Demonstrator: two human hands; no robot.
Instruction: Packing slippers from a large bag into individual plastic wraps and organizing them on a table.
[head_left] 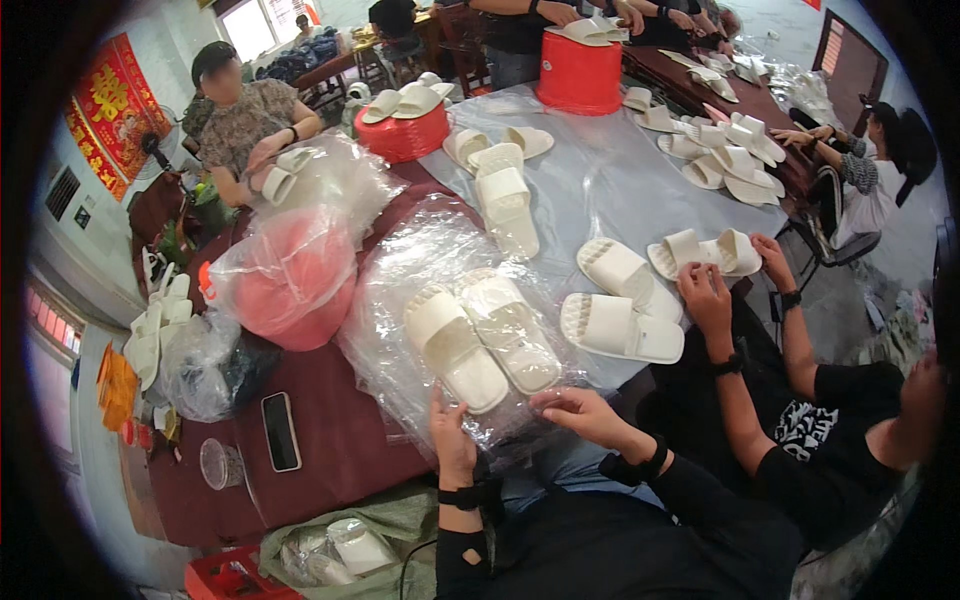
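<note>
The left hand has its thumb and forefinger up at the heel of the nearer white slipper, while the right hand, at four o'clock from the pair, bends its fingers in over the edge of the clear plastic bags; because the film is see-through, I cannot tell whether either hand actually pinches it. The second white slipper lies alongside the first, toes toward eleven o'clock, both resting over the bags. At three o'clock another pair of slippers sits on a grey plastic sheet, and at two a co-worker's hands are at more white slippers. More slippers overlap at twelve, with a low red tub at eleven. Between nine and ten stands a plastic-wrapped red tub; a phone lies at eight, and a sack holding wrapped slippers is at seven.
</note>
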